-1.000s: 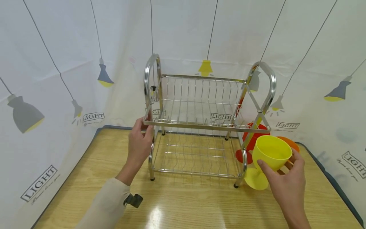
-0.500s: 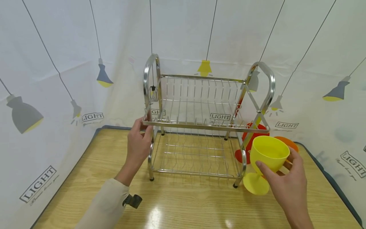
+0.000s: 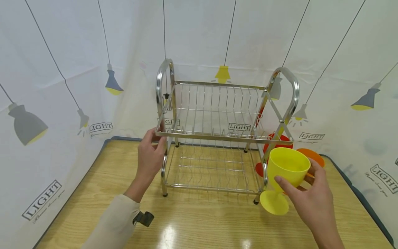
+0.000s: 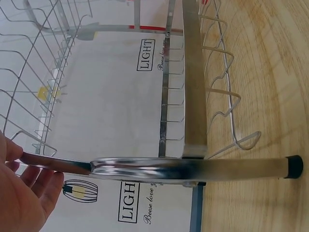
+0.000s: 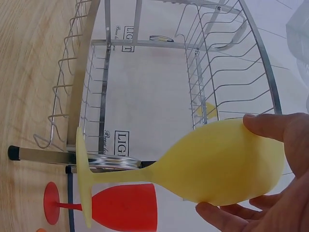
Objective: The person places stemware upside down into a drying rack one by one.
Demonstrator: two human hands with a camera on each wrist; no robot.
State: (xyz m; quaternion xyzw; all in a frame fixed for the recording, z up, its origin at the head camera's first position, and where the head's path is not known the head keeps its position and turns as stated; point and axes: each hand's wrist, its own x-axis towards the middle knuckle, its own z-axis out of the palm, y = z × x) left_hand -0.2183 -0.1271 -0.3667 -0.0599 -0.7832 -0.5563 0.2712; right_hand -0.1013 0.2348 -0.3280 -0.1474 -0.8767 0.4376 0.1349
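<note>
Curled round the bowl of the yellow goblet (image 3: 286,173), the right hand (image 3: 312,195) holds it firmly — thumb flat against the near side, fingers wrapped round the far side, forearm rising from the lower right edge of the head view. At the top of this grip the goblet's mouth faces up; its stem and round foot reach down and to the left of the thumb, beside the right front leg of the metal rack (image 3: 224,138). From the right wrist, the foot appears raised off the wooden table (image 3: 199,223).

Well to the left of that grip, the left hand (image 3: 150,155) pinches a bar of the rack at the left front corner of its upper tier, thumb on 1 side and fingers on the other. Its wrist is fairly straight, and the forearm slants up from the lower left in a pale sleeve (image 3: 113,221), a dark clip (image 3: 144,218) near the cuff.

Between the 2 grips stands the rack, its 2 wire tiers stacked. Behind the right hand's goblet a red goblet (image 5: 128,208) stands upright; just beyond that hand's fingers is an orange vessel (image 3: 314,156) — mostly hidden. Past both hands hangs a lamp-printed cloth (image 3: 199,38).
</note>
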